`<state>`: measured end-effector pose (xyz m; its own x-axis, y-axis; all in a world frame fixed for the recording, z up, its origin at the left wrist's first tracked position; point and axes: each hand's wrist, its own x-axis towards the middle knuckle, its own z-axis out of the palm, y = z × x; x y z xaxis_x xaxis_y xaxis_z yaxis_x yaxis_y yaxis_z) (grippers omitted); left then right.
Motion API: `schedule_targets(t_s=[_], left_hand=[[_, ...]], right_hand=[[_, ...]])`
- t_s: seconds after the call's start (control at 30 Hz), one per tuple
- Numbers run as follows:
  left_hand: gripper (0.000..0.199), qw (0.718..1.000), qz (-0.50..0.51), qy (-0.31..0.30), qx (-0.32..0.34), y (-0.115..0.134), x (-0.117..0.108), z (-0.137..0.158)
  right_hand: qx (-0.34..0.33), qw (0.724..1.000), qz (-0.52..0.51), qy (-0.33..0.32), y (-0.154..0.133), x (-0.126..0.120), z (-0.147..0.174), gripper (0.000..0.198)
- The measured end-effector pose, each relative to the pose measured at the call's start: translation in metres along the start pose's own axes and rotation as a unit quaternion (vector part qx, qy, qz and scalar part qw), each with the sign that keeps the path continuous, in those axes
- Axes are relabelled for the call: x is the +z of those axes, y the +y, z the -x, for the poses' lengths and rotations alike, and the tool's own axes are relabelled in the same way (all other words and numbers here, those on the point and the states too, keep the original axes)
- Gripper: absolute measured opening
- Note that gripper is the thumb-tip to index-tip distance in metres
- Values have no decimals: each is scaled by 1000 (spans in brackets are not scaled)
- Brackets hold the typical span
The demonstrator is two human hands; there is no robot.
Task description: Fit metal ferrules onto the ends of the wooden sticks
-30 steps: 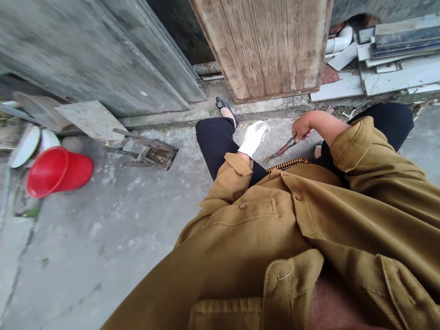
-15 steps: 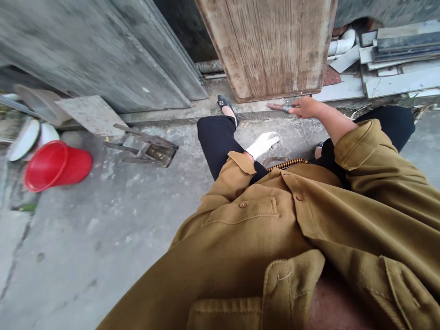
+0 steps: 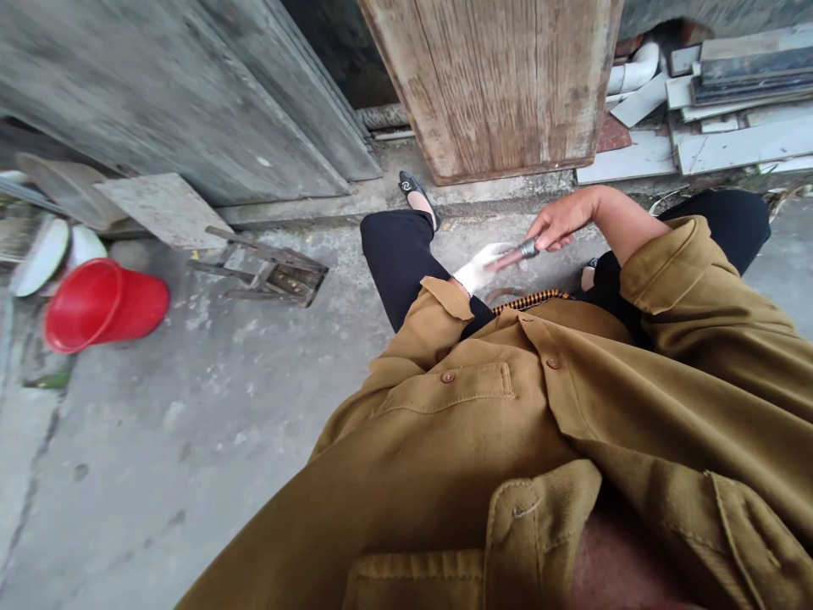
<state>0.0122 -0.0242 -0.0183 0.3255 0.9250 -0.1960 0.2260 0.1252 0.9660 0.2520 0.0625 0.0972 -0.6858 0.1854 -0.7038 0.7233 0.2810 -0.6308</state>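
Note:
My right hand (image 3: 562,224), bare, is closed around a short stick-like tool (image 3: 511,257). The tool is reddish-brown with a grey wrapped band near my fingers, and its kind is unclear. Its far end points left and overlaps my left hand (image 3: 475,269), which wears a white glove. Those gloved fingers look curled but are smeared by motion, and what they hold, if anything, I cannot make out. Below both hands, a pale curved rim (image 3: 501,295) shows in part beside a black-and-yellow striped band (image 3: 533,299) at my lap.
A wooden board (image 3: 501,93) stands ahead, beside grey panels (image 3: 254,110). Stacked white and dark strips (image 3: 743,110) and a white pipe elbow (image 3: 638,68) lie at right. On the left are a small wooden stool (image 3: 279,275), a red bucket (image 3: 107,305) and a flat board (image 3: 165,207).
My right hand has drawn the tool down toward me, from near the board's foot to my gloved left hand. The left hand stays in about the same place, now blurred.

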Motion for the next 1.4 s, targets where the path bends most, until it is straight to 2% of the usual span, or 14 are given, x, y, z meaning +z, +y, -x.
schedule_targets(t_s=[0.07,0.17,0.3,0.4,0.5,0.63,0.73,0.83,0.93,1.03,1.1,1.2,1.3,1.4], left_hand=[[35,997,75,0,9,0,4,-4],[39,982,191,-4,-1,2,9,-7],[23,975,216,47,-28,2,9,-8],[17,969,235,61,-40,-1,8,-10],[23,976,211,48,-38,0,9,-8],[19,994,107,32,-16,9,14,-3],[14,999,47,17,1,16,16,-1],[12,1000,-6,-2,-1,20,12,-1],[12,997,-67,-27,15,23,5,-3],[11,994,-95,-45,29,22,1,-5],[14,997,-55,-44,19,20,1,-4],[29,997,65,-31,-3,16,1,-2],[33,994,107,-27,14,16,3,-2],[22,997,47,-58,34,19,7,-4]], right_hand=[[-68,994,-66,57,4,-7,12,56],[-180,965,-166,89,11,-12,22,56],[-224,940,-223,129,13,-8,18,58],[-194,915,-277,221,10,-5,9,54],[-119,901,-265,323,7,-5,-1,54],[-12,897,-152,414,2,-5,-12,60],[78,895,-7,439,-1,-2,-17,52],[150,897,150,388,-4,4,-23,39],[185,946,160,210,-7,10,-26,25],[133,989,62,-13,-7,9,-18,25],[60,997,-5,-38,-7,5,-5,35],[-34,990,-79,115,-3,-3,14,47],[-106,938,-160,288,1,-5,12,50],[-120,884,-209,400,1,-3,-6,49]])
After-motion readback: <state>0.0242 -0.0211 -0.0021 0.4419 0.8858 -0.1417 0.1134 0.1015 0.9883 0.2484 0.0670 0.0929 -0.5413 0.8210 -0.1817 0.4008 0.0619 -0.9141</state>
